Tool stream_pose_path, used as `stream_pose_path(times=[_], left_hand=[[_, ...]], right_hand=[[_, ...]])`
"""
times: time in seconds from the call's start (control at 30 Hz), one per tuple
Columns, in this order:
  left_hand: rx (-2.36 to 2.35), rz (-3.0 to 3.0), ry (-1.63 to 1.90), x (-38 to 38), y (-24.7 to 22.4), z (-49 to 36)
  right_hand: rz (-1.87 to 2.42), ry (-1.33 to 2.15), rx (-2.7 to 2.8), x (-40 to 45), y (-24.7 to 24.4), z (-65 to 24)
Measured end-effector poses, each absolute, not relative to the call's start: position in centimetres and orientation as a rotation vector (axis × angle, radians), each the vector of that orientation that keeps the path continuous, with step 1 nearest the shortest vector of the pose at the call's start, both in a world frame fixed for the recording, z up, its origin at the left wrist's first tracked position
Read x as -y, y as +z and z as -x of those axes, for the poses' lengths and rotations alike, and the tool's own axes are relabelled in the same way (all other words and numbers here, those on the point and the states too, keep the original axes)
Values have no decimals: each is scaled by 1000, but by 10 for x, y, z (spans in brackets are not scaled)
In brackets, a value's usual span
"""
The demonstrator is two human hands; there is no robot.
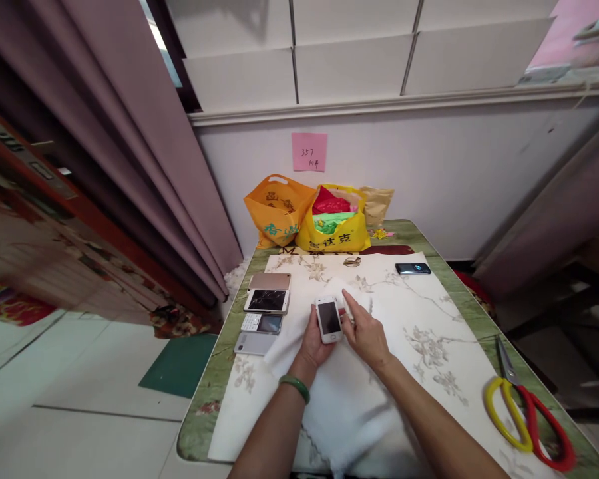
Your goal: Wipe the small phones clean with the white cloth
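A white smartphone (330,318) with a dark screen rests in my left hand (315,341), whose fingers wrap round its left side and underside. My right hand (365,331) is at the phone's right edge, index finger extended upward and the other fingers curled; whether these pinch part of the cloth or the phone's edge is too small to tell. Beneath both hands lies a white cloth (347,406). To the left, a gold phone (269,281), a white phone with a cracked dark screen (267,301), a keypad phone (261,323) and a silver phone (256,343) lie in a column.
Large scissors (522,399) with yellow and red handles lie at the right. A black phone (412,269) is at the back right. An orange bag (278,213), a yellow bag (333,238) and a brown paper bag (377,205) stand along the table's back edge.
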State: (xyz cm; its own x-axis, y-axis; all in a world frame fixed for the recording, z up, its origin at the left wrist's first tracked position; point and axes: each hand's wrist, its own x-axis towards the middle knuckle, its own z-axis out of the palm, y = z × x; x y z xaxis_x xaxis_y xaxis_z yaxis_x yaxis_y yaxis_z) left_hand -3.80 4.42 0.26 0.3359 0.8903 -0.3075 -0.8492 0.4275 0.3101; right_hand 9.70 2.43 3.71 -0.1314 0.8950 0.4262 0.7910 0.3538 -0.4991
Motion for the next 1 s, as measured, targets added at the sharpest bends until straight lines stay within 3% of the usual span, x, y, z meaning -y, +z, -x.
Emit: stream_pose_path(times=[1.0], left_hand=[[-484,-197,1136,-43,-6,41]], right_hand=[[1422,218,1961,14,13,-96]])
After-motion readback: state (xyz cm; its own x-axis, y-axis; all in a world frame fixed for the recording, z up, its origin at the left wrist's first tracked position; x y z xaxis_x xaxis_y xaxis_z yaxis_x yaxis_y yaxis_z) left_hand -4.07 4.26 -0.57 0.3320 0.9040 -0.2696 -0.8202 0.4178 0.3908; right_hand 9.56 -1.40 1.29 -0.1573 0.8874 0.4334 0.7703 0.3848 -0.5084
